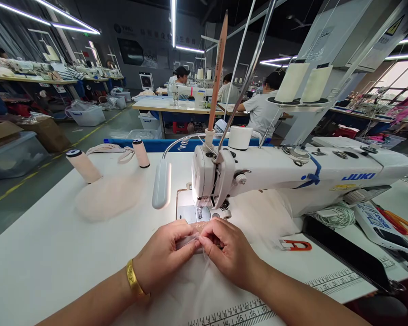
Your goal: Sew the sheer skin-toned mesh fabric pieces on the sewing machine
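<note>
With the clock face centred on the hands and twelve pointing away from the person, a black-printed measuring scale (245, 313) is seen nearest, at five o'clock on the white table. Translucent white fabric (194, 274) is spread at six o'clock, its upper edge gathered between the hands. That edge is pinched by the thumb and fingers of the left hand (166, 251) and, almost touching them, by the closed thumb and forefinger of the right hand (229, 251). The arranging of the edge is judged to be unfinished, as both hands are occupied with it. No finished seam can be made out, and whether any cloth lies under the metal presser foot (200, 213), just beyond at twelve, cannot be told. Orange-handled thread snips (297, 245) are left lying at three, held by neither hand. A loose pale fabric pile (265, 213) is seen at two and a flat pale pink fabric piece (109, 198) at ten; whether either has been worked cannot be judged. Farther off, the white sewing machine with blue lettering (268, 165) is extended towards two, and two pale pink thread cones (84, 166) are stood around ten and eleven.
</note>
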`<state>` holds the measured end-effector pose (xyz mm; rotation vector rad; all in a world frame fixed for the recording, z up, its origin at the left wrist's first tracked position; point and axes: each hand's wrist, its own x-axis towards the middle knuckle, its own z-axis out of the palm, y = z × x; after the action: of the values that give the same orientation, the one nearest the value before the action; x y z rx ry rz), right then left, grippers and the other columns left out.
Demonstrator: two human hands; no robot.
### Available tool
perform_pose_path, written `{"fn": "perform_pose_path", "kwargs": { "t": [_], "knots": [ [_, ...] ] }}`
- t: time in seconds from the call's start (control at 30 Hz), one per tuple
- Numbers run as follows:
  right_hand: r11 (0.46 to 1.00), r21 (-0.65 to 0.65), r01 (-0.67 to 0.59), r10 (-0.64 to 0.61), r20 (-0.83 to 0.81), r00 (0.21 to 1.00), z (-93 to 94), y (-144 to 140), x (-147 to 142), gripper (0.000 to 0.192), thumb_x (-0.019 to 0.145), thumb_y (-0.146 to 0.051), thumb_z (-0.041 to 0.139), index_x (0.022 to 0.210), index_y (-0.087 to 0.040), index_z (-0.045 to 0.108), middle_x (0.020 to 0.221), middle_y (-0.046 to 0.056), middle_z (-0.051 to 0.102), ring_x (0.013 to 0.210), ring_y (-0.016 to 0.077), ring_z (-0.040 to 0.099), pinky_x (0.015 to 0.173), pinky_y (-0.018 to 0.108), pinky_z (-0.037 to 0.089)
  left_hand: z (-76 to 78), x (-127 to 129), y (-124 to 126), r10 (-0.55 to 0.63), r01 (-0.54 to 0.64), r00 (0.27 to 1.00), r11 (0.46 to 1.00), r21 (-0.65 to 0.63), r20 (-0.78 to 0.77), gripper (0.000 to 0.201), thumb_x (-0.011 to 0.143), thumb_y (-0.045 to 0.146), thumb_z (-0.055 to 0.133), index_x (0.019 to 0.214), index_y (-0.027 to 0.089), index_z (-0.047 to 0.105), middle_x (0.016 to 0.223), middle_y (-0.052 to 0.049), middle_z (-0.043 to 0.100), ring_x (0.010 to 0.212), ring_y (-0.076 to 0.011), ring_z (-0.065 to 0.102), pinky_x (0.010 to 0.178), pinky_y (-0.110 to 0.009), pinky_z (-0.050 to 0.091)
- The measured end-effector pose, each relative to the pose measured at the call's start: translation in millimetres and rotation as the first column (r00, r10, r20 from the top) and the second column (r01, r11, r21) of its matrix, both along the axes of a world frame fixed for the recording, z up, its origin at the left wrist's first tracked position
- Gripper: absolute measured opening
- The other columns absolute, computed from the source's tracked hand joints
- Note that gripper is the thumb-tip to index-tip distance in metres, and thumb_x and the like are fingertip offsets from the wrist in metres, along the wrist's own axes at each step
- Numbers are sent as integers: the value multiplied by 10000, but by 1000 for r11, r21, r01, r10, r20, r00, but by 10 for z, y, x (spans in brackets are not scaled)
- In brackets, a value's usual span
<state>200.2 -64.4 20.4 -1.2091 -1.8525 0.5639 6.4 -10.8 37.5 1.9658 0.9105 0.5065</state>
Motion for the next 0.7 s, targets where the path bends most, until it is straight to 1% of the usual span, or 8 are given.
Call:
{"fn": "perform_pose_path", "kwargs": {
  "t": [0.07, 0.13, 0.27, 0.33, 0.4, 0.47, 0.6, 0.7],
  "knots": [
    [1000, -14, 10, -10, -2, 1000, 5, 2, 2, 149, 956, -216, 540, 809, -228, 531, 745, -23, 598, 685, 149, 551, 680, 285, 404, -12, 6, -10, 79, -80, 997, 997, 11, 16, 259, 872, 461, 641, 823, 212, 694, 797, -24, 658, 736, -188, 561, 660, -274, 454],
    [999, -41, 12, -13, -11, 1000, 6, 3, 2, 147, 948, -221, 541, 802, -230, 528, 734, -28, 596, 664, 144, 543, 666, 282, 401, -28, 14, -17, 122, -120, 991, 992, -44, 60, 227, 836, 434, 672, 797, 212, 648, 831, -26, 670, 755, -188, 577, 657, -273, 469],
    [996, -83, 13, -17, -39, 999, 6, 5, 0, 151, 937, -235, 538, 787, -228, 531, 724, -27, 595, 661, 144, 536, 653, 279, 394, -54, 30, -23, 131, -106, 981, 979, -176, 142, 266, 786, 382, 706, 696, 208, 525, 890, -29, 700, 789, -182, 605, 682, -273, 486],
    [994, -104, 15, -21, -50, 999, 10, 7, -2, 152, 931, -238, 540, 779, -227, 533, 718, -28, 594, 662, 144, 532, 653, 280, 393, -59, 37, -24, 139, -109, 981, 972, -210, 135, 282, 765, 369, 714, 683, 209, 498, 832, -12, 677, 753, -168, 579, 661, -265, 464],
    [992, -127, 14, -22, -59, 998, 17, 11, -4, 149, 924, -241, 543, 775, -226, 539, 702, -29, 584, 667, 146, 531, 652, 281, 392, -61, 43, -23, 156, -124, 979, 966, -226, 129, 285, 746, 375, 727, 700, 210, 499, 762, 13, 623, 705, -150, 529, 623, -252, 430],
    [988, -155, 10, -22, -78, 997, 24, 13, -6, 145, 917, -252, 551, 775, -227, 552, 689, -31, 575, 671, 149, 532, 650, 282, 393, -60, 50, -17, 162, -120, 977, 956, -269, 141, 279, 735, 388, 744, 766, 210, 531, 739, 31, 587, 680, -140, 497, 605, -245, 410],
    [984, -179, 2, -21, -107, 994, 24, 14, -6, 140, 919, -263, 559, 785, -229, 581, 691, -28, 587, 671, 151, 537, 645, 282, 402, -57, 60, -3, 147, -80, 978, 921, -381, 150, 370, 725, 461, 773, 933, 195, 620, 774, 17, 614, 711, -155, 529, 633, -260, 428],
    [985, -173, 5, -23, -101, 995, 14, 14, -4, 137, 919, -270, 563, 791, -229, 588, 711, -21, 607, 680, 154, 542, 643, 282, 405, -61, 57, 3, 148, -87, 980, 917, -390, 131, 370, 718, 495, 772, 860, 183, 633, 814, -19, 653, 744, -172, 551, 644, -272, 438]
  ]
}}
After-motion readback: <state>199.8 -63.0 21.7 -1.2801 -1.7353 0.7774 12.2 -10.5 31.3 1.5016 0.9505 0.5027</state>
